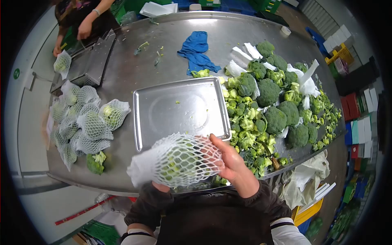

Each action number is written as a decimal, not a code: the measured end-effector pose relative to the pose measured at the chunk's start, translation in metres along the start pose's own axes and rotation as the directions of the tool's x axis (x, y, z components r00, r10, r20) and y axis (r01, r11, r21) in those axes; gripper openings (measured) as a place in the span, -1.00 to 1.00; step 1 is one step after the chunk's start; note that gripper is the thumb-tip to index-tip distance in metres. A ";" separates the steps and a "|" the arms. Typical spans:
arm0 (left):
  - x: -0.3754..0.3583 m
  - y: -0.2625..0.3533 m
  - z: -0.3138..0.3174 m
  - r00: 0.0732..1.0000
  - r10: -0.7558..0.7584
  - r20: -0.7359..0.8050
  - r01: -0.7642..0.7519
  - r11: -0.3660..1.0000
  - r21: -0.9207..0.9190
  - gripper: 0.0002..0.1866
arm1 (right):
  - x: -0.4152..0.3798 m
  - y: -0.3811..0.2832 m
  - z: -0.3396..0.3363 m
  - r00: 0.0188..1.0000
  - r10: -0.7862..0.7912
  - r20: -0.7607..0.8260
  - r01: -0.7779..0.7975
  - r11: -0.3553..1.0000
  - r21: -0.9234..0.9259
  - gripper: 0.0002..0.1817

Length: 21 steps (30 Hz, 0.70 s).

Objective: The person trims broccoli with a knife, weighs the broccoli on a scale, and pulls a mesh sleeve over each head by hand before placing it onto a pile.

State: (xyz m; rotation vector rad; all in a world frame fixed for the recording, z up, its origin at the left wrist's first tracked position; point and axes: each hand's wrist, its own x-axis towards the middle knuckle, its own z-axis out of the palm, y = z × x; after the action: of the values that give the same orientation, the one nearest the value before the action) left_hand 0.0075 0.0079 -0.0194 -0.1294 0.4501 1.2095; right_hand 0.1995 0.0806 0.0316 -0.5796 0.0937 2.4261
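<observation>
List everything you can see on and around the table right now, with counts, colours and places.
netted broccoli: one, green in white foam net, held in both hands
metal tray: one, silver, table centre
wrapped broccoli pile: several, white-netted, left
bare broccoli head: one, green, front left
loose broccoli heap: many, green, right
cloth: one, blue, far centre
co-worker's hand: far left
left hand: mostly hidden under the net
right hand: gripping the net
</observation>
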 end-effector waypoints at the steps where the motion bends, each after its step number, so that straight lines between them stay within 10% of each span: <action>1: 0.008 0.002 -0.022 0.994 0.084 0.063 -0.079 0.994 -0.081 -0.58 | -0.001 -0.001 -0.007 0.998 0.017 0.068 -0.019 0.999 0.029 -0.62; 3: 0.017 -0.001 -0.020 0.990 0.098 0.097 -0.091 0.993 -0.071 -0.57 | 0.000 0.008 0.018 0.946 -0.029 -0.323 -0.048 0.972 -0.228 -0.65; 11: 0.037 0.005 -0.013 0.987 0.082 0.137 -0.084 0.996 0.006 -0.55 | 0.002 -0.012 -0.003 0.926 0.038 0.375 0.023 0.987 -0.158 -0.59; 17: 0.076 0.033 -0.017 0.970 0.145 0.196 -0.158 0.986 0.050 -0.53 | 0.041 -0.028 -0.026 0.999 -0.013 0.031 0.023 0.938 -0.346 -0.66; 19: 0.103 0.077 -0.028 0.857 0.258 0.446 -0.455 0.785 0.421 -0.52 | 0.035 -0.045 -0.018 0.949 -0.306 0.073 0.243 0.567 -0.787 -0.69; 20: 0.108 0.101 -0.007 0.956 0.286 0.067 -0.265 0.938 -0.225 -0.56 | 0.025 -0.060 -0.019 0.901 -0.426 0.079 0.200 0.246 -0.948 -0.69; 21: 0.118 0.131 0.005 0.930 0.355 -0.095 -0.365 0.919 -0.145 -0.57 | 0.011 -0.079 -0.016 0.782 -0.580 0.229 0.065 -0.290 -0.955 -0.67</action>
State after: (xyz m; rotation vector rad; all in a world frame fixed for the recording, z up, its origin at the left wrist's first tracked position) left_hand -0.0793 0.1594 -0.0445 -0.2335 0.4459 1.6099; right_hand 0.2454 0.1469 0.0179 -1.4341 -1.8339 1.1465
